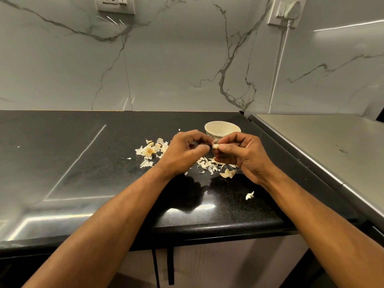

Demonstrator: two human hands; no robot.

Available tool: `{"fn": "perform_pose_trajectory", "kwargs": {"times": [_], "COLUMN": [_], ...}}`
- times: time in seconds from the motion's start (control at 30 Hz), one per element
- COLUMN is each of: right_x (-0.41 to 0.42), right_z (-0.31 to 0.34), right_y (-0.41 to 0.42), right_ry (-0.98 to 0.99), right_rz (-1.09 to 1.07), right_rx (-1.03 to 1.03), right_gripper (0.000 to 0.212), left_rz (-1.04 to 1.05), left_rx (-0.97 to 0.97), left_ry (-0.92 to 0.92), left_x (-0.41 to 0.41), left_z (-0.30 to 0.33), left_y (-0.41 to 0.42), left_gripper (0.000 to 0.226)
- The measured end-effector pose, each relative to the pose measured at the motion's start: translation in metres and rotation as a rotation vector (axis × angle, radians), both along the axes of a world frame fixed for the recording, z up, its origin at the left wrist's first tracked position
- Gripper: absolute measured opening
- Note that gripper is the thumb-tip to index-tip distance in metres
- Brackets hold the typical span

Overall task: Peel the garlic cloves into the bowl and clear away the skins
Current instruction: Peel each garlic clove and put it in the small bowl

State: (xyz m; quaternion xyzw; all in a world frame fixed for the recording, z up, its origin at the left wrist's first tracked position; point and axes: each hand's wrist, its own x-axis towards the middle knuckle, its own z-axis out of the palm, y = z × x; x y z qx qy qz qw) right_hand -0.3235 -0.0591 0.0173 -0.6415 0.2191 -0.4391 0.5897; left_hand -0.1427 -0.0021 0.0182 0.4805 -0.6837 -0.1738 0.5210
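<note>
Cream bowl (222, 128) contents hidden, both hands, L (185, 151) & R (239, 154), pinching garlic clove (215, 146)

Black speckled countertop (104, 163) (glossy) carries a cream bowl (222, 128) and scattered garlic skins (148, 151).
</note>
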Motion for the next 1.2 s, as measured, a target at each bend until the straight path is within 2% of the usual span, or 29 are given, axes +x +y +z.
{"fn": "perform_pose_trajectory", "kwargs": {"times": [0.1,0.2,0.3,0.43,0.6,0.77,0.97,1.1,1.2], "right_x": [0.0000,0.0007,0.0014,0.0013,0.0018,0.0017,0.0014,0.0013,0.0017], "right_z": [-0.0006,-0.0018,-0.0034,-0.0040,-0.0041,-0.0047,-0.0046,-0.0025,-0.0022], "right_y": [-0.0001,-0.0007,-0.0002,0.0010,0.0026,0.0018,0.0001,-0.0001,-0.0004], "right_ry": [0.003,0.008,0.021,0.033,0.093,0.095,0.074,0.017,0.001], "right_rz": [0.008,0.001,-0.044,-0.088,-0.075,-0.076,-0.056,-0.011,-0.011], "right_rx": [-0.013,-0.029,-0.065,-0.121,-0.162,-0.188,-0.166,-0.068,-0.045], "right_gripper": [0.008,0.012,0.020,0.017,0.022,0.014,0.014,0.022,0.015], "left_rz": [-0.060,-0.091,-0.079,-0.050,-0.024,-0.013,0.031,0.080,0.127], "left_rx": [0.014,0.037,0.067,0.111,0.131,0.163,0.168,0.156,0.129], "left_ry": [0.018,0.072,0.119,0.159,0.162,0.140,0.132,0.130,0.110], "left_x": [-0.0027,-0.0037,-0.0040,-0.0053,-0.0045,-0.0046,-0.0041,0.0001,0.0032], "left_z": [0.0021,0.0051,0.0074,0.0081,0.0080,0.0085,0.0082,0.0065,0.0048], "left_y": [0.0027,0.0060,0.0078,0.0074,0.0080,0.0088,0.0059,0.0029,0.0002], "left_gripper": [0.016,0.016,0.017,0.017,0.015,0.011,0.007,0.010,0.010]}}
